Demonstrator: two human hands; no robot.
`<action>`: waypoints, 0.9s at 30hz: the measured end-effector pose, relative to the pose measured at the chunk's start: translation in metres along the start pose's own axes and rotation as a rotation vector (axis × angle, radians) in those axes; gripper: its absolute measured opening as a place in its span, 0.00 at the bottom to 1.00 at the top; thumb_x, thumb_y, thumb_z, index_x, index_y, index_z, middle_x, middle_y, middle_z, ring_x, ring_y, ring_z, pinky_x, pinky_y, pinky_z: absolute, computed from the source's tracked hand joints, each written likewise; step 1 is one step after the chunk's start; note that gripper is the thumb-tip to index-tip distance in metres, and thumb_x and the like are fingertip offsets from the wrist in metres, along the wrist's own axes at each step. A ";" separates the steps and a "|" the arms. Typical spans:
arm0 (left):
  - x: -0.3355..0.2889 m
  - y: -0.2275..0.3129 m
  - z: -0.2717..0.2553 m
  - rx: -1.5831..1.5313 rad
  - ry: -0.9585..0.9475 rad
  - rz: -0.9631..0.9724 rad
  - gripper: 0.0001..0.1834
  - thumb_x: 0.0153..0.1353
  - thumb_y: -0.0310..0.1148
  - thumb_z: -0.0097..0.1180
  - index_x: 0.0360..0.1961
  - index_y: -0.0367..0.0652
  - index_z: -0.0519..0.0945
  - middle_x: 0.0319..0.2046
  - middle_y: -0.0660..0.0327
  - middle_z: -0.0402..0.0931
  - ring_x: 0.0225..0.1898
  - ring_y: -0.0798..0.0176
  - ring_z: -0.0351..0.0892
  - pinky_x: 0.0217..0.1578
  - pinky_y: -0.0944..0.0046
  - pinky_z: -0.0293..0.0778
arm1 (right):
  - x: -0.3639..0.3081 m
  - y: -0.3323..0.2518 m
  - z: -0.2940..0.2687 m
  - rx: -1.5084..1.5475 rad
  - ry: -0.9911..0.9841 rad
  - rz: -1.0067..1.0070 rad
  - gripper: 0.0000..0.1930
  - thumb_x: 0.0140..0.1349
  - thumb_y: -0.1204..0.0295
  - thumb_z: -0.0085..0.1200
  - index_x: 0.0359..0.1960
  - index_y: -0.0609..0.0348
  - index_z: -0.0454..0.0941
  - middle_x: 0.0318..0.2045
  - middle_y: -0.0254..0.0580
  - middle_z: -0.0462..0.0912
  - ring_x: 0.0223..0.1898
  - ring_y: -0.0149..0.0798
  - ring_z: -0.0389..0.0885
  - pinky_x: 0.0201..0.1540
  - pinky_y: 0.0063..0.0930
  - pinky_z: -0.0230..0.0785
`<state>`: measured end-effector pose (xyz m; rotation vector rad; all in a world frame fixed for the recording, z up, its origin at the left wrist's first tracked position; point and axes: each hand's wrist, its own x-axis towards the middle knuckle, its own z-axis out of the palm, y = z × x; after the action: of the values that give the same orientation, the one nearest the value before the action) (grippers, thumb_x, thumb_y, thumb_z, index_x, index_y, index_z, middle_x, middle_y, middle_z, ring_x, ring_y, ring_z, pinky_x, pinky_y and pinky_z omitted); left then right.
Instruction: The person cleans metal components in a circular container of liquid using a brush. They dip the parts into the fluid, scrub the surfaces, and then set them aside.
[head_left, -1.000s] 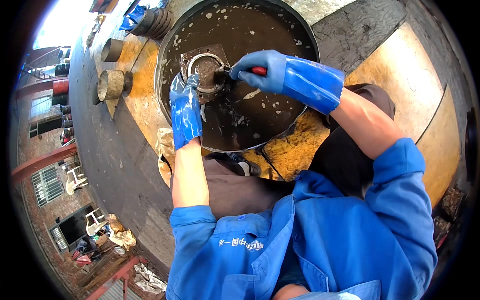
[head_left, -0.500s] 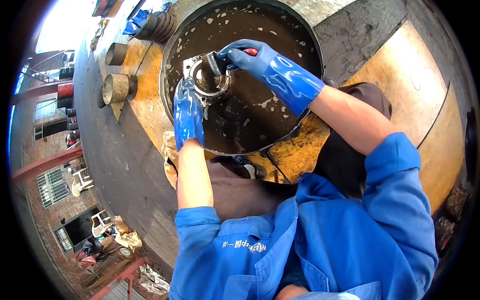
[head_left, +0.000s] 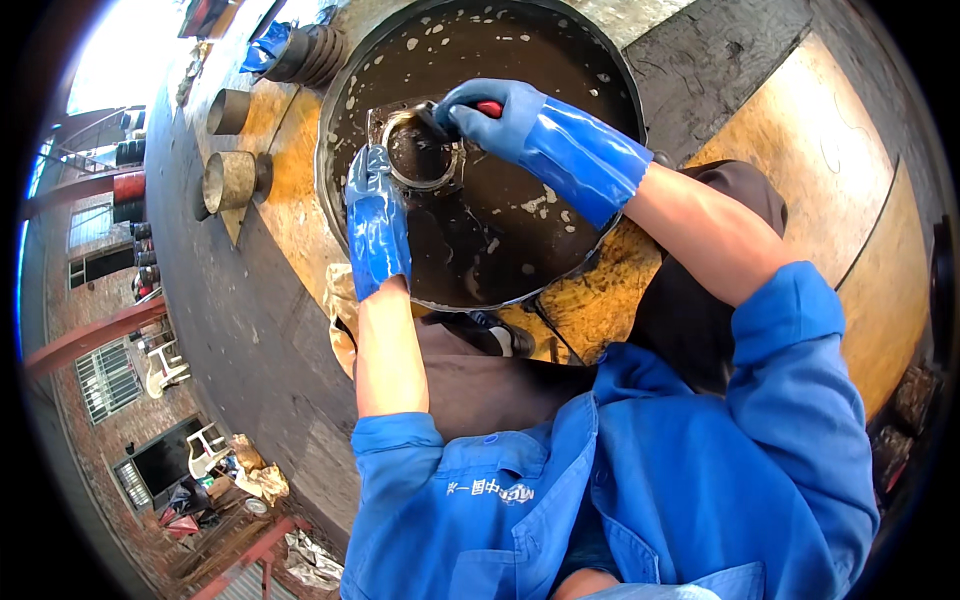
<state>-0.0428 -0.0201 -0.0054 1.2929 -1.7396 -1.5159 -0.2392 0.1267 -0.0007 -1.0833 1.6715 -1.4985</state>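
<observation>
Gloved hands at a round metal basin (head_left: 610, 90) of dark liquid.
Left hand (head_left: 372, 195) grips the grey ring-shaped metal part (head_left: 400, 130) at its left rim; right hand (head_left: 490, 115), closed on a red-handled tool (head_left: 490, 107), meets it from the right.

**What cannot be seen clearly**

The right hand (head_left: 490, 115) covers most of a red-handled tool (head_left: 489, 107); its working end is hidden. Murky brown liquid hides the lower part of the metal ring part (head_left: 420, 155). The basin's (head_left: 620, 80) top rim is cut off.
</observation>
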 end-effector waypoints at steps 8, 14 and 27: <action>-0.010 0.015 0.009 0.042 0.027 -0.003 0.27 0.77 0.46 0.52 0.67 0.37 0.74 0.56 0.53 0.80 0.52 0.58 0.81 0.47 0.58 0.82 | 0.014 0.003 -0.005 0.467 0.099 0.240 0.12 0.74 0.70 0.53 0.51 0.61 0.86 0.42 0.40 0.90 0.41 0.30 0.88 0.49 0.27 0.84; -0.016 0.015 0.018 0.107 0.044 0.180 0.28 0.78 0.46 0.51 0.68 0.35 0.74 0.61 0.53 0.78 0.60 0.58 0.75 0.68 0.61 0.63 | 0.001 -0.001 0.007 0.624 -0.047 0.220 0.12 0.75 0.70 0.52 0.51 0.59 0.86 0.43 0.41 0.90 0.42 0.32 0.89 0.48 0.27 0.84; -0.033 0.053 0.042 0.107 -0.095 0.222 0.22 0.69 0.26 0.63 0.63 0.34 0.77 0.52 0.58 0.82 0.49 0.66 0.78 0.53 0.65 0.75 | 0.016 0.012 -0.040 0.143 0.123 0.041 0.15 0.74 0.65 0.56 0.54 0.61 0.85 0.44 0.40 0.89 0.44 0.31 0.88 0.53 0.28 0.82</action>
<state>-0.0810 0.0256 0.0407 1.0513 -1.9761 -1.3946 -0.2836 0.1310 -0.0052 -0.8919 1.6296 -1.6595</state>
